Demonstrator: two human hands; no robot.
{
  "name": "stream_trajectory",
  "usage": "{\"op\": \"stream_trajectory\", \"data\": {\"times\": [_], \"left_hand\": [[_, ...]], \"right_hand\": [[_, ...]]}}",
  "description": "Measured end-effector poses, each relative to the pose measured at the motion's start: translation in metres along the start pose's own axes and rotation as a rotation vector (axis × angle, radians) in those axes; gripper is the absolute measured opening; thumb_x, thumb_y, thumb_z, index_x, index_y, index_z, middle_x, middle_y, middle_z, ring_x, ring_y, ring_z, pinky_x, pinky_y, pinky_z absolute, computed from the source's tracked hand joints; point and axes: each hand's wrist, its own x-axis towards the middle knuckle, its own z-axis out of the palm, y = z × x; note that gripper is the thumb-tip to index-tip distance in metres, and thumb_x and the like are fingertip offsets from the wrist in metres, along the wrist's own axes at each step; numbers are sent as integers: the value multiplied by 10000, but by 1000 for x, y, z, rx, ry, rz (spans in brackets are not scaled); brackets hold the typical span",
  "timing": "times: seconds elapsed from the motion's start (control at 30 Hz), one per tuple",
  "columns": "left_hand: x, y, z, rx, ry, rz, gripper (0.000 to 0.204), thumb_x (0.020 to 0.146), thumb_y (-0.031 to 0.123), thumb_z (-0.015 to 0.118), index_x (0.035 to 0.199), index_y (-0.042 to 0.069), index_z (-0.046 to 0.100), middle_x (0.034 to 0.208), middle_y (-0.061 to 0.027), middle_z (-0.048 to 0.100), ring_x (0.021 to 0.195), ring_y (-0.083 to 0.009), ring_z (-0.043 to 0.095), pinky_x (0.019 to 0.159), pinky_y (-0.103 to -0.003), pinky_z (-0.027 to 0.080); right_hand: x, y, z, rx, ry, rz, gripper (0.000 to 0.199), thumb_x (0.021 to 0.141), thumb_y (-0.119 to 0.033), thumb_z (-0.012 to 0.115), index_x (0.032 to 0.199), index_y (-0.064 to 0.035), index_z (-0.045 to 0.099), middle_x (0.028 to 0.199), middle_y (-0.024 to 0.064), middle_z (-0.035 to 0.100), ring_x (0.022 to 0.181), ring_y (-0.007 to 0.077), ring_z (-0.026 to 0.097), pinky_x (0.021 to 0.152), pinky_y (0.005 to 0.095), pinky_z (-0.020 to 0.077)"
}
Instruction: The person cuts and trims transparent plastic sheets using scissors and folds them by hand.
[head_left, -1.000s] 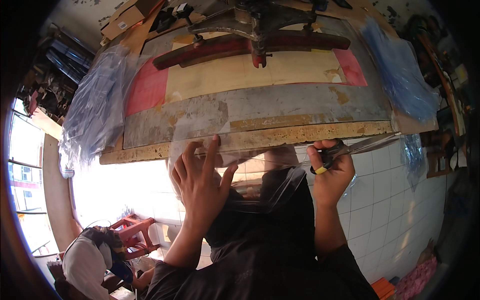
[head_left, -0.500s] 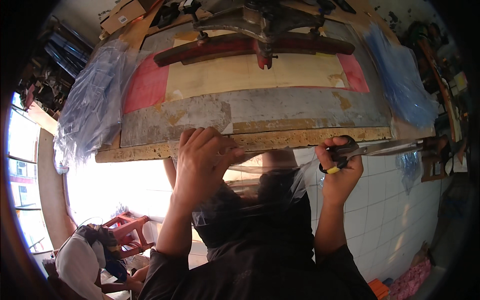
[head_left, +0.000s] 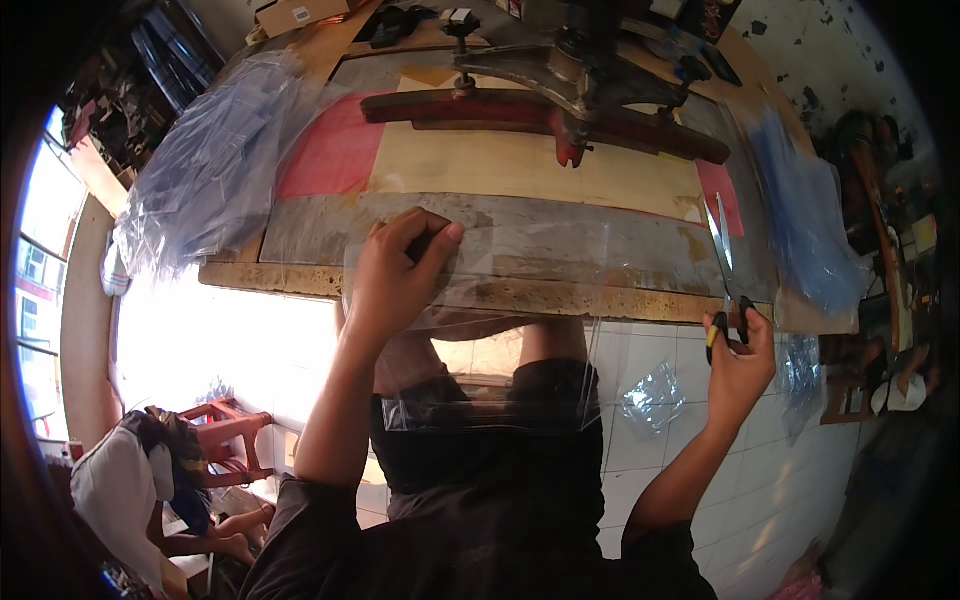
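Across the front edge of the worktop (head_left: 640, 306), the clear plastic film (head_left: 500, 300) lies partly on the surface and partly over the person's lap, its lower border hanging free. The left hand (head_left: 398, 275) appears to pinch it at the upper left, thumb and forefinger drawn together; the right side is unsupported. A loose grip, or a snag on the worn, pitted edge, could let the film slide off, crease or tear. To the right, well apart from the film, the right hand (head_left: 742, 365) is curled about the handles of the scissors (head_left: 727, 265), whose slightly parted blades point away from the body. Swung toward the film, the open blades could nick it or the left hand. Beyond, the red press bar (head_left: 640, 128) spans a cream sheet (head_left: 530, 165); film pushed too far back might catch there. At either side, the left pile (head_left: 220, 150) and right pile (head_left: 805, 210) of plastic overhang the worktop and could slip if brushed by a sleeve.
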Motion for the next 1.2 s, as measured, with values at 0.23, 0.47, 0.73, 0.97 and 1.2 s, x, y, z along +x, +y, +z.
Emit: {"op": "stream_trajectory", "data": {"times": [0.23, 0.47, 0.73, 0.97, 1.2], "left_hand": [[1, -7, 1, 102, 22, 77, 266, 964, 271, 675, 912, 12, 705, 779, -94, 674, 731, -217, 608, 731, -353, 480], [-1, -7, -4, -49, 40, 9, 199, 976, 216, 659, 1002, 33, 732, 779, -88, 696, 711, -152, 620, 718, -305, 483], [1, -1, -8, -172, 43, -68, 288, 993, 206, 638, 1250, 77, 665, 722, -41, 678, 643, -97, 578, 668, -277, 465], [-1, -10, -10, -249, 23, -21, 309, 977, 154, 658, 1277, 84, 648, 754, -26, 680, 701, -77, 605, 692, -264, 474], [-4, -18, -12, -276, -33, 72, 331, 926, 70, 661, 1257, 61, 653, 842, -24, 689, 748, -88, 636, 722, -260, 500]], "right_hand": [[24, -4, -8, -290, 56, -36, 417, 763, -127, 886, 1024, -17, 579, 900, 109, 662, 869, 207, 644, 828, 329, 489], [43, -5, 2, -326, -106, -208, 396, 772, -110, 872, 996, -22, 557, 878, 89, 641, 857, 210, 629, 809, 333, 484], [15, 4, 20, 61, -128, -202, 378, 795, -82, 853, 1049, -67, 574, 996, 56, 645, 877, 146, 612, 742, 279, 478], [16, -8, 19, -222, -81, -190, 426, 765, -185, 886, 1071, -56, 618, 1062, 66, 648, 977, 238, 597, 900, 379, 456], [19, -2, 21, -244, -91, -230, 447, 772, -182, 882, 1108, -52, 616, 1081, 82, 653, 1011, 235, 613, 918, 375, 459]]}}
